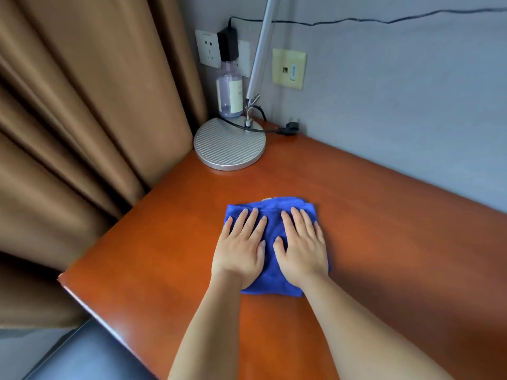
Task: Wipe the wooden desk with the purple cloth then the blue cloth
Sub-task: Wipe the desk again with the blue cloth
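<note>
Blue cloth [274,215] flat on desk [164,242], both hands pressing.

The left hand [239,246] and right hand [301,244] cover most of the blue cloth [270,281]. The bottle [230,90] label is illegible. The frame edges crop the desk [153,256] and the lamp arm [262,48].
</note>
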`<state>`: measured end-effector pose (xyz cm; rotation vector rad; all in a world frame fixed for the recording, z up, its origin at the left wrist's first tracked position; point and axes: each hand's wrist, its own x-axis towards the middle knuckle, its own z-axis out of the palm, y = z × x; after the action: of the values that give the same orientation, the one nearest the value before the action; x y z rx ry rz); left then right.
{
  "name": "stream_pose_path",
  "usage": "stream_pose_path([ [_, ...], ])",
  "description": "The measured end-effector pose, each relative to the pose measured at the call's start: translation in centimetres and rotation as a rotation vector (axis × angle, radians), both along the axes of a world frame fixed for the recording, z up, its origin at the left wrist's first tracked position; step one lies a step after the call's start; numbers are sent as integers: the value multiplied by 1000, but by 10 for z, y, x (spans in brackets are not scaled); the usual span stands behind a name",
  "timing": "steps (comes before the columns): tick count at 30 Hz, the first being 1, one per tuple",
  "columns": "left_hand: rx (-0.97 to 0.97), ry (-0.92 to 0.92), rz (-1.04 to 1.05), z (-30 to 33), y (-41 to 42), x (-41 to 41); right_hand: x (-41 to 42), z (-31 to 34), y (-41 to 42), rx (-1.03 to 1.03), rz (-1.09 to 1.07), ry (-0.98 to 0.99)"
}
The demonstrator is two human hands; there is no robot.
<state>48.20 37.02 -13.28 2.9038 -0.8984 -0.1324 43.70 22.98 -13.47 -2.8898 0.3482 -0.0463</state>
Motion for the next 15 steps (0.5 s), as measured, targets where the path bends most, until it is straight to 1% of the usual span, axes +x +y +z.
stream_pose_path([
  [4, 6, 1, 31, 1, -18, 44, 48, 2, -15, 18, -23, -17],
  [9, 23, 7, 90, 4, -39, 87, 102, 2, -37, 23, 4, 26],
  [15, -7, 0, 101, 6, -46, 108, 127, 2, -47, 6, 47, 39],
])
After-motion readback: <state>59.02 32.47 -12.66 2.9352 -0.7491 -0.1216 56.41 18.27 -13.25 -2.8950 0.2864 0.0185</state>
